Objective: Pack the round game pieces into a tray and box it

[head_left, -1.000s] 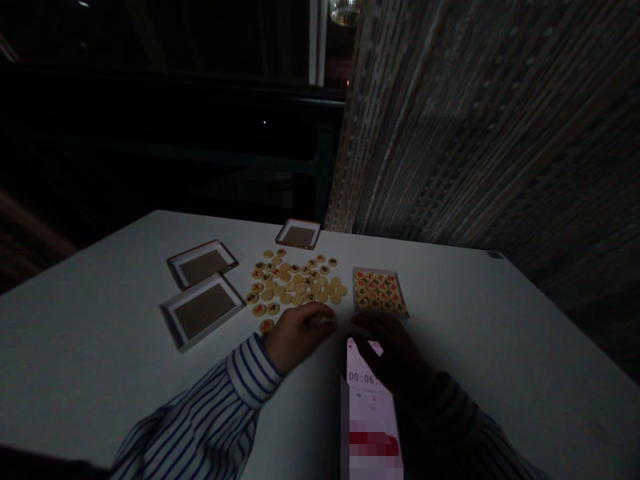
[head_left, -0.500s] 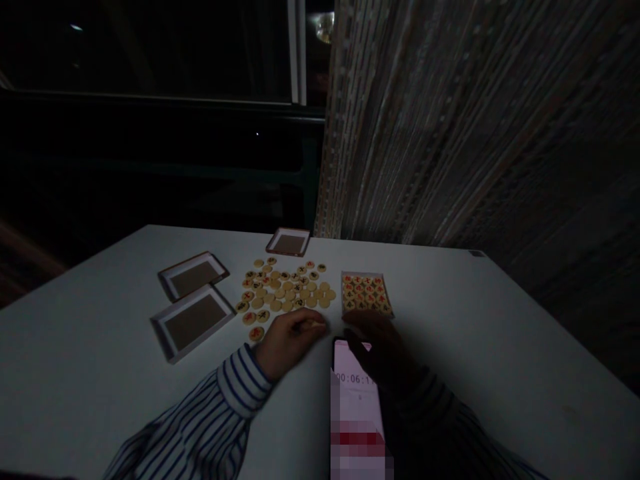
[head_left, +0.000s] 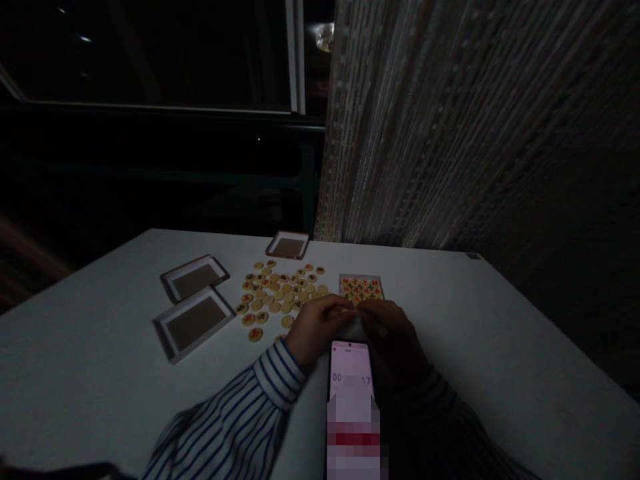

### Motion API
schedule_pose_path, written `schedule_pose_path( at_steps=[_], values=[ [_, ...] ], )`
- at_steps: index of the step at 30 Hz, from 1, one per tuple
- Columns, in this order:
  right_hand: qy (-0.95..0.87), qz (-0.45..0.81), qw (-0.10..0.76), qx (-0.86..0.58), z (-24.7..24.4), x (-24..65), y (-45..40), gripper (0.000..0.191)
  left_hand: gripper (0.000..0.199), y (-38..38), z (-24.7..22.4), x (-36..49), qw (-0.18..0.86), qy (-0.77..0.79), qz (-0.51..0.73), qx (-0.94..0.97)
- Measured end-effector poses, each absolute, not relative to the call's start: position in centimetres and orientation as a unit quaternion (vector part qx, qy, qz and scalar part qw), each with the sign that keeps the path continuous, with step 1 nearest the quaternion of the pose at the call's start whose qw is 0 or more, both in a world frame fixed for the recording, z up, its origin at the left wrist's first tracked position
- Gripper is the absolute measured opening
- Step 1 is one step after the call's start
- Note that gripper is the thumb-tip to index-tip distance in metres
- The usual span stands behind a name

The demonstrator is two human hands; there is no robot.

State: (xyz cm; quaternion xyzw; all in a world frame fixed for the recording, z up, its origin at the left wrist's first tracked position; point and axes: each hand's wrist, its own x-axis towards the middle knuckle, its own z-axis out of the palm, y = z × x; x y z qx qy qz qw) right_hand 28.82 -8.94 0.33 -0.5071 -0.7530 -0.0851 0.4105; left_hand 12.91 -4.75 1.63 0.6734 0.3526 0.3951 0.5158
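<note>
My left hand (head_left: 321, 325) is closed in a pinch at the near edge of a shallow box (head_left: 381, 288). A pale Chinese chess piece seems to be in its fingertips, mostly hidden. My right hand (head_left: 393, 330), in shadow, meets it there with curled fingers; what these hold is hidden. Inside the box, round Chinese chess pieces (head_left: 356, 291) with red characters lie in neat rows, and the hands cover its front part. Left of the box spreads a loose heap of Chinese chess pieces (head_left: 274, 287), some face up with red or black characters, others blank side up.
Two shallow trays, one brown-edged (head_left: 167, 288) and one pale (head_left: 204, 340), lie on the left of the white table (head_left: 500, 373). Another small tray (head_left: 287, 255) stands at the back. A phone (head_left: 349, 363) showing a timer lies below the hands. Behind hangs a string curtain (head_left: 400, 133).
My left hand has moved right and slightly up, from beside the loose pieces to the box. The fingertips of both hands now meet at its front edge.
</note>
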Motion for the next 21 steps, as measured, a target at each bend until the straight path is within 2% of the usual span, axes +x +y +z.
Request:
schedule_pose_path(
  at_steps=[8, 16, 21],
  values=[
    [-0.725, -0.14, 0.432, -0.518, 0.4, 30.6, -8.3, 0.015, 0.013, -4.1, 1.7, 16.0, 0.6, 0.338, 0.438, 0.578],
    [-0.736, -0.111, 0.412, -0.526, -0.2, 30.5, -8.1, 0.015, 0.03, -3.6, 0.0, 15.3, 0.64, 0.331, 0.44, 0.535],
    [-0.754, -0.102, 0.391, -0.518, -0.6, 30.4, -8.0, 0.018, 0.029, -3.5, -0.6, 15.2, 0.645, 0.353, 0.44, 0.515]
  ],
)
